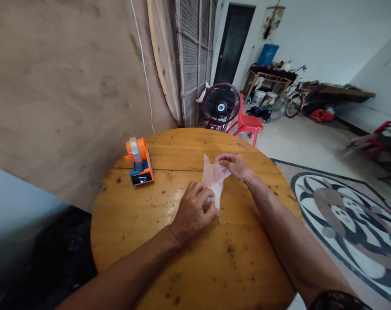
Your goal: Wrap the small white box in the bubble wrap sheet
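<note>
On the round wooden table (156, 206) lies a thin, whitish, see-through sheet (217, 189), like plastic or bubble wrap; its exact kind is hard to tell. My left hand (197, 206) is closed around a small greyish item wrapped at the sheet's near end, mostly hidden by the fingers. Pinched between the fingertips of my right hand (235, 165) is the sheet's far right corner. An orange and blue tape dispenser (140, 162) with a roll of clear tape stands to the left, apart from both hands.
Behind the table are a dark red fan (221, 105) and a red plastic chair (248, 122). A brown board (69, 86) leans along the left side. A bicycle (294, 101) and a cluttered table (272, 73) stand farther back.
</note>
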A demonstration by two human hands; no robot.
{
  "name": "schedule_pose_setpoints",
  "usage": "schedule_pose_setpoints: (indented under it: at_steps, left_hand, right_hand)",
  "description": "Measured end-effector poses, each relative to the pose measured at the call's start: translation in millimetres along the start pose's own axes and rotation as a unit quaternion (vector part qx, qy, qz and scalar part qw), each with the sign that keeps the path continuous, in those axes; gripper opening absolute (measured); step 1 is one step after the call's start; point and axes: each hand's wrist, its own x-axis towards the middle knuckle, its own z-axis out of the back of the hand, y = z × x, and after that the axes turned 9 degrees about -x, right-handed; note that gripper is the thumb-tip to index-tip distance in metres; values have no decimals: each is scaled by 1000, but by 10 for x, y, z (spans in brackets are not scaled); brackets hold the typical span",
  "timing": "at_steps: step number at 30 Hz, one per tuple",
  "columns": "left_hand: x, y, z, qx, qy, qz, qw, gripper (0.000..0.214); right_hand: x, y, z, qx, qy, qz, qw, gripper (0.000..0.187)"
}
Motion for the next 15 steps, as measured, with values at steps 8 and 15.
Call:
schedule_pose_setpoints:
  at_steps: [8,15]
  left_hand:
    - [-11,7,-11,0,2,6,1000,13]
    - [-1,5,-3,1,4,1,1000,13]
  right_hand:
    - [-19,-27,44,27,80,-33,996,36]
    - [-40,-23,55,-4,118,-23,993,28]
